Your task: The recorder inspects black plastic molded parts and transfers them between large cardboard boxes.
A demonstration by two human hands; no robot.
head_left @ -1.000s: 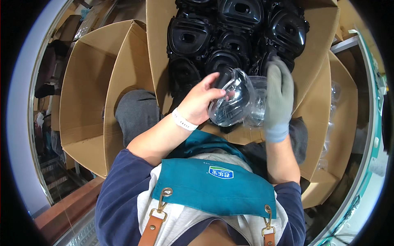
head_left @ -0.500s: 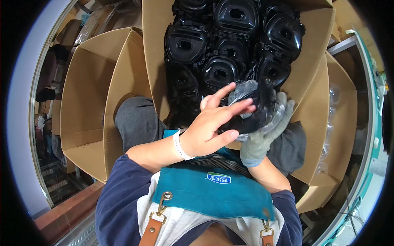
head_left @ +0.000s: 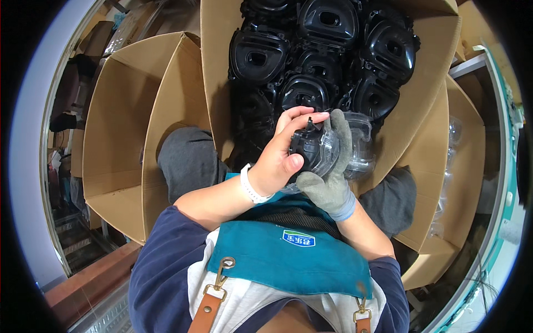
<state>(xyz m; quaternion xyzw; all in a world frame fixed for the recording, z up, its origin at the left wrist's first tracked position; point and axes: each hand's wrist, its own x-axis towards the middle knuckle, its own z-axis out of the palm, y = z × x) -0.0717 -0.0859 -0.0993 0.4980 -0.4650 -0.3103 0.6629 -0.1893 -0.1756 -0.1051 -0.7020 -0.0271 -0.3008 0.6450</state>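
Observation:
My bare left hand (head_left: 277, 155), with a white band on its wrist, grips a black moulded plastic part (head_left: 305, 145) by its left side, thumb in front. Clear plastic (head_left: 328, 155) covers the part's right face. My right hand (head_left: 327, 188), in a grey-green glove, presses against that clear side with its fingers upright and its thumb below. Beyond the gloved fingers shows another clear plastic shell (head_left: 361, 147); whether the glove holds it as well is hidden. Both hands are above the near end of a large cardboard box full of black plastic housings (head_left: 305, 94).
The large cardboard box (head_left: 427, 72) stands between my knees. To the left is an open cardboard box (head_left: 119, 122); to the right, another box (head_left: 469, 161) has clear plastic shells (head_left: 444, 183) along its inside. A metal-edged frame (head_left: 502, 183) bounds the far right.
The black part has turned on edge between my hands. My left hand has closed on it, and my gloved hand has moved left, from the part's outer side to its face.

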